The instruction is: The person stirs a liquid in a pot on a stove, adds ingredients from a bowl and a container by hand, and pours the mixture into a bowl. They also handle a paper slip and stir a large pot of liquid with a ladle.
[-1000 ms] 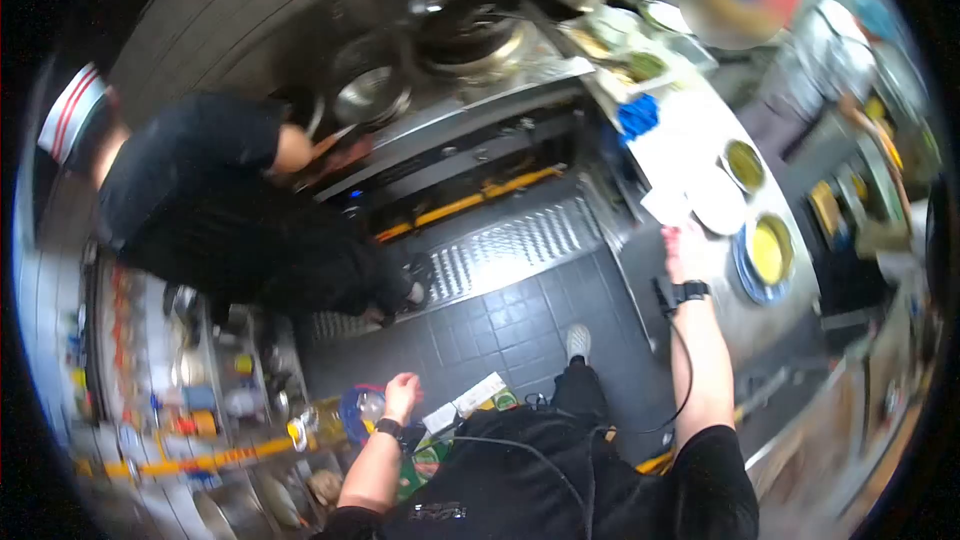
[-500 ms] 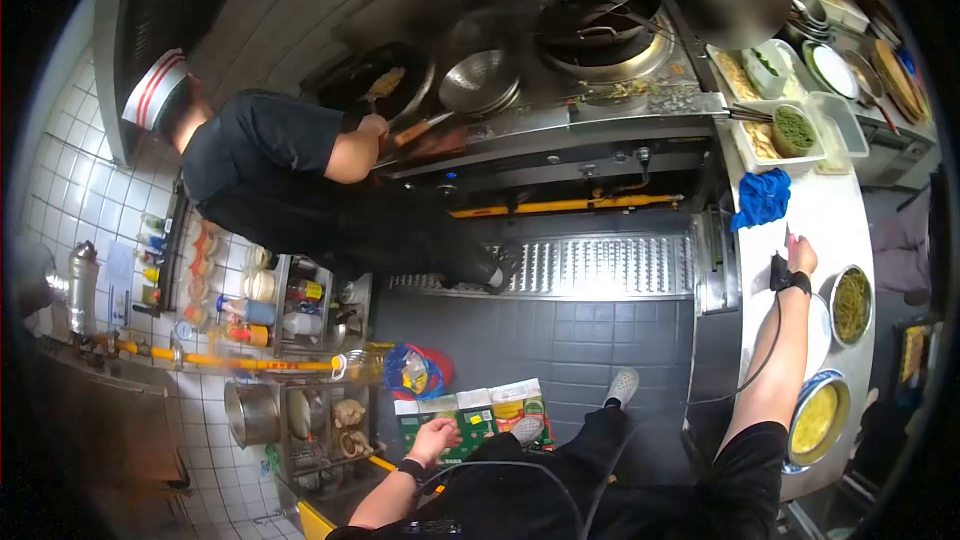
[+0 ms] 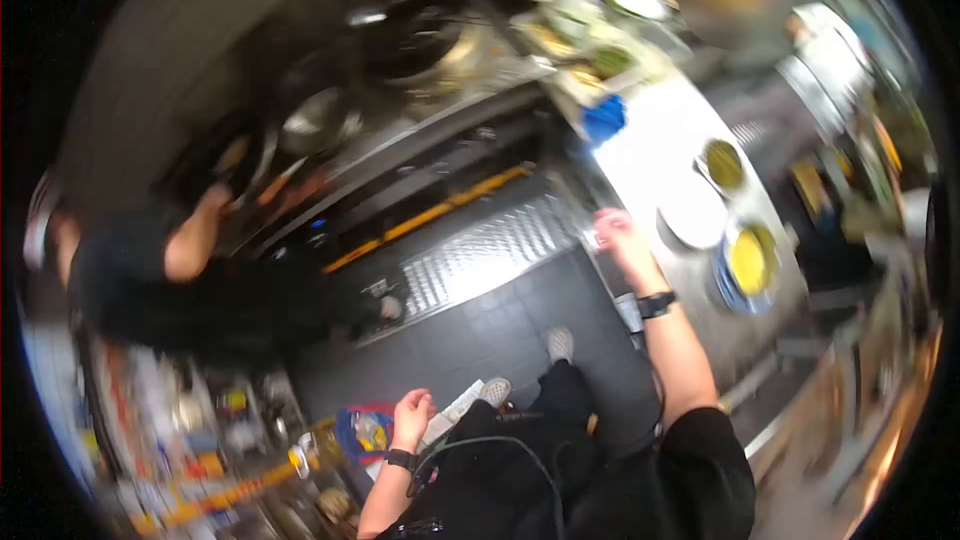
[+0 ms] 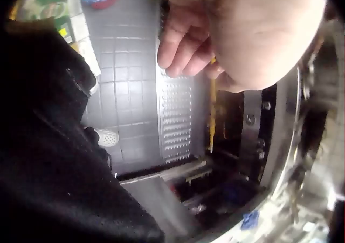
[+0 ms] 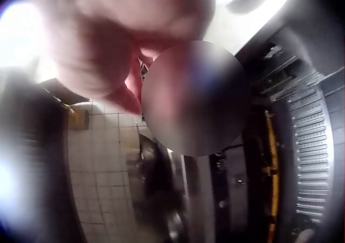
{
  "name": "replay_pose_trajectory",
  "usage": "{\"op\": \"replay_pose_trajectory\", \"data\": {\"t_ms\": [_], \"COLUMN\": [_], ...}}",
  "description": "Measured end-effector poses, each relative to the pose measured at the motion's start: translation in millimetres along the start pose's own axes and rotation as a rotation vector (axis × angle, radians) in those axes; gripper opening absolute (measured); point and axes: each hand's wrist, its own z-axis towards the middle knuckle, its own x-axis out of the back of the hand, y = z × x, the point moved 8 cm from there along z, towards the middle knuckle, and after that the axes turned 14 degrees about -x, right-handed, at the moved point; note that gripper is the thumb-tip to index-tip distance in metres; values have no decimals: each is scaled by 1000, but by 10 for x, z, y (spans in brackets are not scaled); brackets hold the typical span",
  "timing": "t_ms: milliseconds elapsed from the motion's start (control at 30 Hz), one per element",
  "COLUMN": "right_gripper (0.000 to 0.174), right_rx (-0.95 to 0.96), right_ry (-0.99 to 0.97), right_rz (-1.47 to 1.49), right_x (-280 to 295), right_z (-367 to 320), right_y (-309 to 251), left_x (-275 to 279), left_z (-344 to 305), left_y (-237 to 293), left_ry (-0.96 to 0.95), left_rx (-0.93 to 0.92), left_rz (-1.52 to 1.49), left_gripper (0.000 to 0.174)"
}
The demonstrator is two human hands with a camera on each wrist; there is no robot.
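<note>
My right hand point(image 3: 628, 248) is stretched forward beside the near edge of the white-topped counter point(image 3: 650, 130). In the right wrist view its fingers point(image 5: 126, 94) are bent and their tips are partly covered by a blurred disc, so I cannot tell whether they pinch anything. A blue cloth point(image 3: 604, 121) lies on the counter beyond this hand. To the right of the hand sits a white plate point(image 3: 692, 214). My left hand point(image 3: 412, 420) hangs near my body, its fingers point(image 4: 183, 54) loosely curled over the floor with nothing in them.
A bowl of green food point(image 3: 724, 164) and a bowl of yellow food point(image 3: 748, 262) stand on the counter. Another person point(image 3: 140, 270) works at the wok range point(image 3: 410, 40) on the left. A metal floor grate point(image 3: 480, 250) runs along the range; a blue-lined bin point(image 3: 365, 430) stands nearby.
The head view has swung round and is blurred now. My right hand has drawn back from beside the blue cloth towards the counter's near edge. The left hand stays low by my body.
</note>
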Motion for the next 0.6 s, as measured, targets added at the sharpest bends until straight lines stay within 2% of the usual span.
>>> {"op": "replay_pose_trajectory", "data": {"t_ms": [67,100,133,200,233,267,300,367,467,567,600], "right_gripper": [14,15,16,19,23,26,34,41,48,45,44], "right_rx": [-215,-313,-407,-501,-541,-624,-748,-854,-978,-901,-863], "right_ry": [-102,-69,11,226,312,444,565,760,878,968,992], "right_rz": [-46,-48,41,106,137,284,326,417,598,798,842], "right_x": [-124,-102,-65,24,109,150,121,-86,-673,-1429,-1666], "right_z": [-830,-1251,-1722,-2801,-3326,-3904,-4481,-5488,-6555,-7031,-7115], "right_y": [647,1060,1485,2156,2601,3016,3278,3757,4324,4555,4640], "left_x": [-145,-191,-252,-432,-507,-654,-786,-988,-1365,-1726,-1820], "left_z": [337,484,623,712,675,556,428,351,-45,-569,-775], "left_y": [106,83,64,221,345,563,701,685,647,525,493], "left_ry": [-172,-246,-323,-500,-536,-635,-732,-845,-1049,-1249,-1309], "left_rx": [-154,-224,-248,-553,-573,-676,-779,-855,-987,-1097,-1191], "left_rz": [98,132,148,479,478,553,633,647,692,765,773], "left_gripper": [26,27,27,29,29,30,31,31,31,29,28]}}
